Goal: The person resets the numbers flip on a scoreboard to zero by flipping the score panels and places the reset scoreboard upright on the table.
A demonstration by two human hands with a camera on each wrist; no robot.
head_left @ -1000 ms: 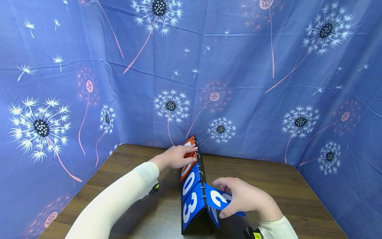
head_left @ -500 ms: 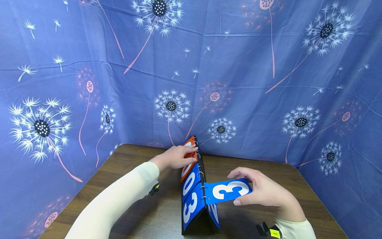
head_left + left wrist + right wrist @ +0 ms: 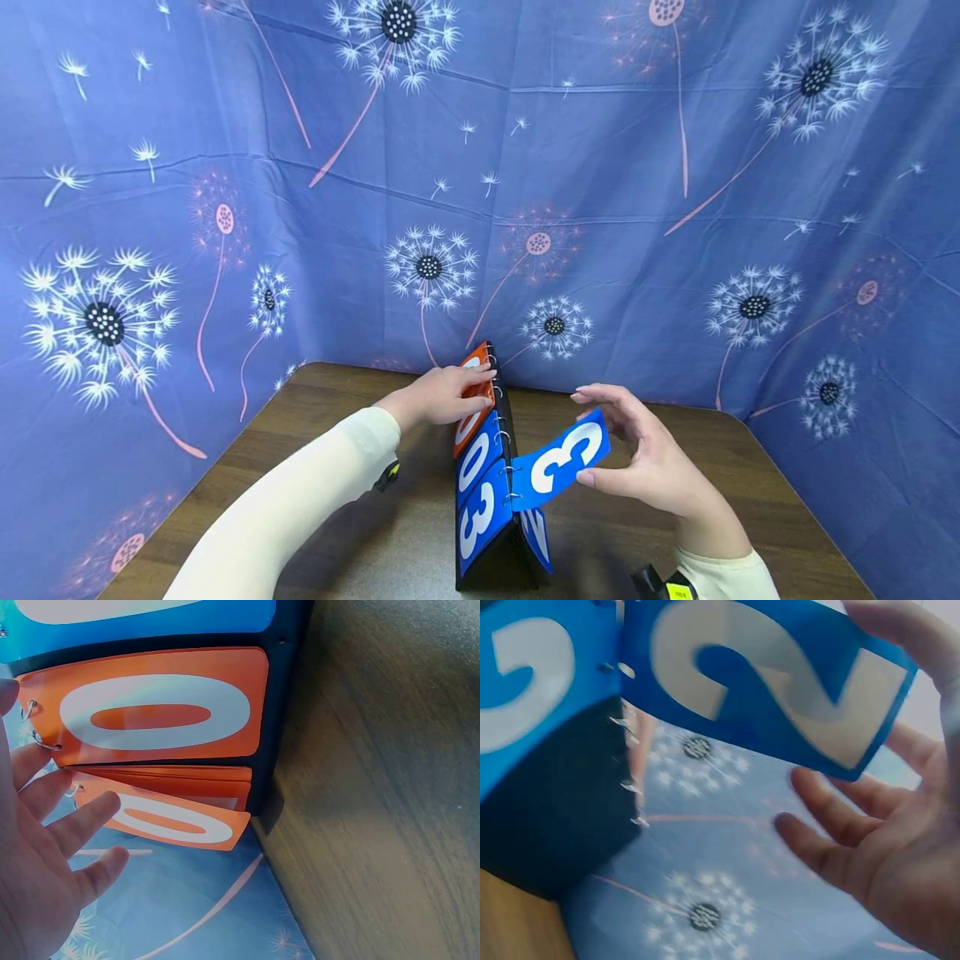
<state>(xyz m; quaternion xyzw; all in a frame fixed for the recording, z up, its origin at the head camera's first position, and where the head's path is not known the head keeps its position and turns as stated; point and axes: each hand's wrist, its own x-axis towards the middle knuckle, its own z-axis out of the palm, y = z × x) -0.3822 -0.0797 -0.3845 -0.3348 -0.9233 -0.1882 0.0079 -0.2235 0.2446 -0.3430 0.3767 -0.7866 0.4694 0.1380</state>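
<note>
A black tent-shaped flip scoreboard (image 3: 504, 567) with ringed number cards stands on the table. My right hand (image 3: 656, 471) pinches the outer end of a blue number card (image 3: 551, 475), lifted off the right slope; a 3 shows on it in the head view. Its other face, seen in the right wrist view, bears a 2 (image 3: 731, 630). My left hand (image 3: 444, 395) rests with extended fingers on the far end, over the orange cards (image 3: 251, 727) showing 0. The outermost orange card (image 3: 184, 825) tilts away from its stack in the left wrist view.
On the left slope lie a blue 0 card (image 3: 475, 462) and a blue 3 card (image 3: 480, 525). Another blue card (image 3: 536, 537) hangs on the right slope. The wooden table (image 3: 360, 517) ends at a blue dandelion-print cloth (image 3: 337, 275) behind and beside it.
My right hand has lifted the blue card from the right slope, swinging it outward and then upward, so its 3 now shows fully. My left hand has stayed in place.
</note>
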